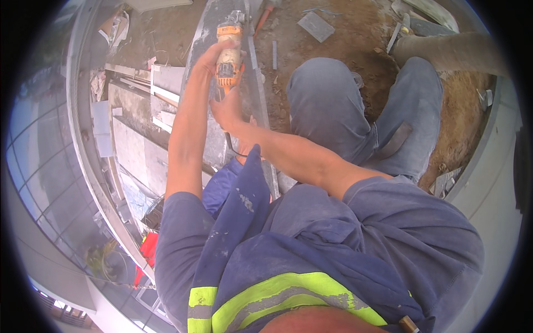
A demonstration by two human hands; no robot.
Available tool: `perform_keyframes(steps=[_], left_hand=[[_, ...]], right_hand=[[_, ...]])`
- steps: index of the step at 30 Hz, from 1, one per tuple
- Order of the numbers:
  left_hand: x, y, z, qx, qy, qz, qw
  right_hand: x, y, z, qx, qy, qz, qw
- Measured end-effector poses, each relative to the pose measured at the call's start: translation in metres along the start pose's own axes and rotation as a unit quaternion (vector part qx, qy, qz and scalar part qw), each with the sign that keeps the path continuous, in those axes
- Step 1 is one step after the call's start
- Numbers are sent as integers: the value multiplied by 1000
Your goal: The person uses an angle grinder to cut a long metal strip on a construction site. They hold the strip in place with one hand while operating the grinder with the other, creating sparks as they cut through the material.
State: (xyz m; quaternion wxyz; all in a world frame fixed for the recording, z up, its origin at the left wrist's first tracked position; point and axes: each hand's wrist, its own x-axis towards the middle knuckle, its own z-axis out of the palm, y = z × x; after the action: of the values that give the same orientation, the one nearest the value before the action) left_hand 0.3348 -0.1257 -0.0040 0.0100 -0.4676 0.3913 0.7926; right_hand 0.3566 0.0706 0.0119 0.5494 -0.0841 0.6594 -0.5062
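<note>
A dusty orange angle grinder (227, 58) is held out in front of me over a long grey slab (208, 105), its metal head pointing away. My left hand (214, 55) wraps round the middle of its body from the left. My right hand (227, 109) grips the rear end, where a dark cord (229, 143) runs back toward me. Whether the disc touches the slab is hidden by the tool's head.
Cut boards (141, 152) and strips lie to the left, beside a long metal rail (83, 122) and a glass facade. A square tile piece (316, 26) and a narrow strip (274, 55) lie on dirt ahead. A thick round pipe (452, 53) crosses at far right, beyond my bent knees.
</note>
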Motion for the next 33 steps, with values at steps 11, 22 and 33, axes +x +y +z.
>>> perform_keyframes(steps=[11, 22, 33], left_hand=[[4, 2, -6, 7, 15, 14, 1000], [12, 12, 0, 6, 32, 8, 999], [14, 10, -5, 17, 26, 10, 999]], right_hand=[[-1, -13, -4, 13, -4, 7, 1000], [18, -3, 3, -55, 25, -45, 997], [10, -19, -5, -26, 6, 1, 1000]])
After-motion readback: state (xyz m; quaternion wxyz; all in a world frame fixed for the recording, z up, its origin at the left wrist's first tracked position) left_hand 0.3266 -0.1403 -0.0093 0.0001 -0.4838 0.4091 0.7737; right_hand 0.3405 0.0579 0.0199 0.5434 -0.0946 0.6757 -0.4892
